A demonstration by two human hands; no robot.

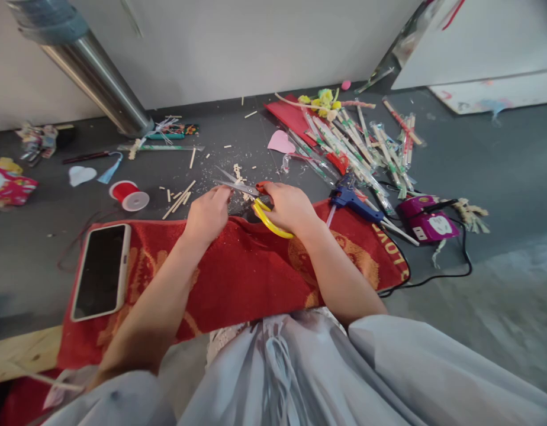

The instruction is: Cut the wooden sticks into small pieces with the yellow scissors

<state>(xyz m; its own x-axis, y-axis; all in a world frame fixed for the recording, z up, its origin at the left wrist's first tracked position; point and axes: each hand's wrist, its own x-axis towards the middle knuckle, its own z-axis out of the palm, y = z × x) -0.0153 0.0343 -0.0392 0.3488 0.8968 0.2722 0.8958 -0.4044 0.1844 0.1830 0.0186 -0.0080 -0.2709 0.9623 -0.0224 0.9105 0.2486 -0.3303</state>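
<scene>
A pair of yellow-handled scissors (270, 222) is in my right hand (291, 206), its metal blades spread apart and pointing left. The scissors' handles are partly hidden by my fingers, and a small orange-red bit shows at the fingertips. Beside the blades, my left hand (209, 214) is pinched closed; whatever it may hold is too small to make out. Short cut pieces of pale stick (238, 174) and fine crumbs lie just beyond the blades. Several longer pale sticks (181, 199) rest to the left of my left hand.
Under my forearms lies a red towel (247, 266), with a phone (101, 271) at its left end. A spool of red thread (128, 195) stands at left. To the right are a blue glue gun (356, 203), wrapped sticks (344, 142) and a purple box (427, 220) with a black cable.
</scene>
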